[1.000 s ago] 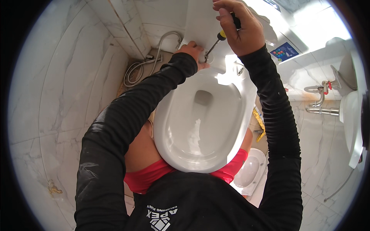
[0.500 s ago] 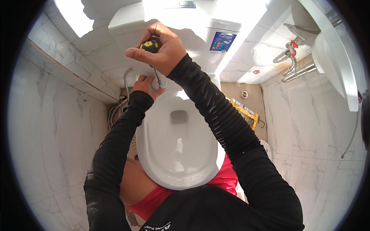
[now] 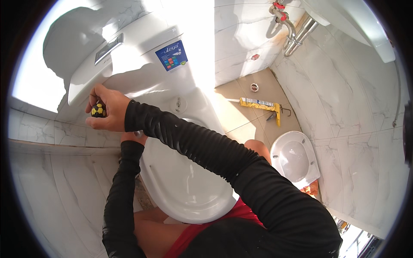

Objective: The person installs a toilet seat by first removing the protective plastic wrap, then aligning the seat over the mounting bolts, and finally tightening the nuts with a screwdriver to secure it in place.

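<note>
My right hand [image 3: 112, 109] is closed around the black and yellow handle of a screwdriver [image 3: 98, 109], over the back left of a white toilet [image 3: 189, 180]. The screwdriver's shaft is hidden beneath that hand. Just below, my left hand [image 3: 132, 137] rests at the rear left rim of the bowl, next to a small shiny metal part [image 3: 137, 133]; its fingers are mostly covered by my right wrist. A second metal fitting [image 3: 178, 104] stands on a round base at the rear of the bowl, apart from both hands.
The cistern [image 3: 142, 64] rises behind the bowl. On the tiled floor to the right lie a yellow caulking gun [image 3: 259, 103], a roll of tape [image 3: 254, 87] and a white oval toilet seat [image 3: 316, 165]. Pipes with red valve handles [image 3: 282, 16] and a basin [image 3: 352, 21] line the right wall.
The view has turned, so the toilet now slants and more of the right-hand floor shows. My right hand still grips the screwdriver; its shaft, visible before, is now hidden, as are my left fingers.
</note>
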Demonstrator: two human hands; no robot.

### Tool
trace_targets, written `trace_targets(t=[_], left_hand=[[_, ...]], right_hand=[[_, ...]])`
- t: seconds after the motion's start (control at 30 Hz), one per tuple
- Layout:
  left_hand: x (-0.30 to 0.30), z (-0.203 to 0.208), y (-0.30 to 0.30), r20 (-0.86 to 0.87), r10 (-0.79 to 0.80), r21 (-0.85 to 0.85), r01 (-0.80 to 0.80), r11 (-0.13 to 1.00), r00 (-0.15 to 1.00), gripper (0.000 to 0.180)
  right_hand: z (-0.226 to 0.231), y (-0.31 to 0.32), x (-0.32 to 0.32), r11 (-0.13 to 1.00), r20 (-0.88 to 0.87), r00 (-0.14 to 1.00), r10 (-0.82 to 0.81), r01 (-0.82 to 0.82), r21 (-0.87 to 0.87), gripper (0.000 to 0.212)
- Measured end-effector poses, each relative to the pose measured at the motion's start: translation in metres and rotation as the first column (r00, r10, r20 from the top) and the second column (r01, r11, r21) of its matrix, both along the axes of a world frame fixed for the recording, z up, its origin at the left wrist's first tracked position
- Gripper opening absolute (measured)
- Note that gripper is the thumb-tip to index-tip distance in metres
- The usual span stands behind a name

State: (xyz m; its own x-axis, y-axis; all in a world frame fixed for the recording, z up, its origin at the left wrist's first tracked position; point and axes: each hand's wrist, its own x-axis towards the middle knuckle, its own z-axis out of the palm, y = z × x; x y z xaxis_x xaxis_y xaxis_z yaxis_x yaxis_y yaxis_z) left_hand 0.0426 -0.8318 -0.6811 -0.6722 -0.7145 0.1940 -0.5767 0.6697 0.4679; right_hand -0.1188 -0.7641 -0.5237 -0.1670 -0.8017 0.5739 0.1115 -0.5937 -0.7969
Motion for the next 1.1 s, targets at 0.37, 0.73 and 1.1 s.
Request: trace_targets(t=[0.37, 0.73, 1.1], left_hand=[[-0.002, 0.023, -0.002, 0.075, -0.099, 0.104, 0.091, 0.99, 0.992, 0.061], [-0.003, 0.034, 0.002, 0.113, -0.06, 0.1, 0.049, 0.994, 0.992, 0.065], [-0.004, 0.033, 0.0, 0.106, -0.04, 0.142, 0.025, 0.99, 0.994, 0.066]], right_hand=[[-0.009, -0.01, 0.005, 0.971, 0.146, 0.961, 0.236, -0.24, 0.012, 0.028], [-0.025, -0.004, 0.006, 0.977, 0.099, 0.993, -0.068, 0.087, -0.195, 0.042], [-0.027, -0.007, 0.008, 0.967, 0.13, 0.971, -0.201, 0.218, -0.133, 0.027]])
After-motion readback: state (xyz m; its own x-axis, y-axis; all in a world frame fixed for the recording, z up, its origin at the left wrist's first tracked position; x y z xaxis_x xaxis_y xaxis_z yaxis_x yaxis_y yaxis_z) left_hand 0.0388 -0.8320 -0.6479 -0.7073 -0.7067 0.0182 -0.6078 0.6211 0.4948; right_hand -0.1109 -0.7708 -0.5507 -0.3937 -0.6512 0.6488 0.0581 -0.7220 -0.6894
